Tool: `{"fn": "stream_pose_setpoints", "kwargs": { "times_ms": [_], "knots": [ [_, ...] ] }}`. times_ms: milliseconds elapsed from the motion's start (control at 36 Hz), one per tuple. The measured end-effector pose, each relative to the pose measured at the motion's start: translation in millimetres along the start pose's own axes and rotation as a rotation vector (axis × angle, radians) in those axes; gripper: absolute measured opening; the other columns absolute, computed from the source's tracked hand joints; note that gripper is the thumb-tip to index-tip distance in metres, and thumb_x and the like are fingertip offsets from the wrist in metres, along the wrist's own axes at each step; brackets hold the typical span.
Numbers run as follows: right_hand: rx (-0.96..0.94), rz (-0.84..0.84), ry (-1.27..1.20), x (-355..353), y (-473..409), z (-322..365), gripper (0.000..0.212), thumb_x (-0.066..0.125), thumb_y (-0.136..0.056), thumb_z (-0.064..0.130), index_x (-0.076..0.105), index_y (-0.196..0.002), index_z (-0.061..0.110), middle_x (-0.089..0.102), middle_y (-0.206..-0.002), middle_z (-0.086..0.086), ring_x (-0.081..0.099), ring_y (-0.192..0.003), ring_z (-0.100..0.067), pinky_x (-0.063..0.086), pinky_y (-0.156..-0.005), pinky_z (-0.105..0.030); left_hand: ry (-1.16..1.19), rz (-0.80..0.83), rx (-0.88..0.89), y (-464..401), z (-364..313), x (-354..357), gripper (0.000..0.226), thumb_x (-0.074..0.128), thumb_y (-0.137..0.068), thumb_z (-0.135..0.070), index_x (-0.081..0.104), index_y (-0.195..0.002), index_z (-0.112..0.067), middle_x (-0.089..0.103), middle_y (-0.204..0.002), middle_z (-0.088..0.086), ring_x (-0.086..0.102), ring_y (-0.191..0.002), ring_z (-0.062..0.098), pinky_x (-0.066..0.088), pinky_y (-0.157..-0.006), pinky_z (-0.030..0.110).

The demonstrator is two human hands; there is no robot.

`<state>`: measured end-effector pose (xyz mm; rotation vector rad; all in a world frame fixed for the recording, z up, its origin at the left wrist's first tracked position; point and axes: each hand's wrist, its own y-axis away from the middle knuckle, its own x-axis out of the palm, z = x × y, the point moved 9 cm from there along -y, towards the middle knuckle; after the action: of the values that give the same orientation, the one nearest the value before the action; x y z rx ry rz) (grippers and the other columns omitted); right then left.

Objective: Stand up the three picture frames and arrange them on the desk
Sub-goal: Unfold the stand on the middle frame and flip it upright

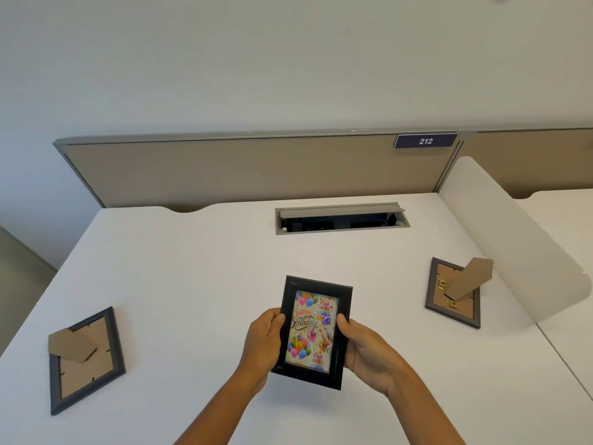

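Three picture frames show on the white tabletop (pixel 199 284). At the centre, toward six o'clock, a black frame (pixel 313 332) with a "Happy Birthday" balloon picture faces the camera, held upright in both hands; whether its lower edge touches the tabletop cannot be told. The left hand (pixel 263 342) grips its left edge, thumb on the front moulding and fingers curled behind, clamped on the frame. The right hand (pixel 365 351) grips the right edge the same way, thumb on the front and fingers wrapped behind. At about eight o'clock from the held frame, well apart, a grey frame (pixel 86 361) lies face down, turned at an angle, its brown backing up and its cardboard stand (pixel 72 345) lifted off the back. At about two o'clock, also well apart, a second grey frame (pixel 453 293) lies face down with its own stand (pixel 470 277) raised and small brass clips on the backing. At twelve o'clock, an open cable hatch (pixel 341 218) is set into the tabletop. Behind it runs a tan partition (pixel 240 168) bearing a blue plate (pixel 425 141) marked 212, and a white divider (pixel 513 239) stands along the three o'clock side.
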<state>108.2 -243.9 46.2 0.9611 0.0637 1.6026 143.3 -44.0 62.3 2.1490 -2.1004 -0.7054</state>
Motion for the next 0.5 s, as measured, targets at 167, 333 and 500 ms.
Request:
{"fn": "stream_pose_setpoints", "kwargs": {
  "times_ms": [167, 333, 500],
  "knots": [
    [-0.034, -0.038, 0.013, -14.3, 2.7, -2.4, 0.044, 0.059, -0.109, 0.037, 0.058, -0.150, 0.021, 0.069, -0.148, -0.009, 0.066, -0.136, -0.030, 0.055, -0.112, -0.053, 0.005, 0.023, 0.002, -4.0, -0.6, 16.2, 0.020, 0.041, -0.111, -0.027, 0.061, -0.114, -0.025, 0.068, -0.103, -0.015, 0.069, -0.091, 0.005, 0.051, -0.056, 0.006],
    [-0.068, -0.096, 0.025, -36.7, 1.2, -1.2, 0.042, 0.058, -0.109, 0.039, 0.061, -0.147, 0.021, 0.069, -0.147, -0.008, 0.067, -0.135, -0.029, 0.060, -0.105, -0.047, -0.005, 0.080, 0.008, -12.5, -7.2, 46.7, 0.023, 0.039, -0.112, -0.025, 0.060, -0.116, -0.032, 0.070, -0.104, -0.015, 0.068, -0.090, 0.002, 0.052, -0.058, 0.006],
    [-0.118, -0.111, 0.054, -52.7, -2.7, 12.0, 0.046, 0.061, -0.108, 0.039, 0.059, -0.150, 0.020, 0.068, -0.149, -0.006, 0.065, -0.137, -0.027, 0.047, -0.119, -0.054, 0.060, 0.197, -0.037, -23.5, -12.1, 80.9, 0.029, 0.038, -0.111, -0.034, 0.056, -0.134, -0.030, 0.069, -0.123, -0.007, 0.069, -0.100, 0.005, 0.056, -0.064, 0.011]
  ]
}}
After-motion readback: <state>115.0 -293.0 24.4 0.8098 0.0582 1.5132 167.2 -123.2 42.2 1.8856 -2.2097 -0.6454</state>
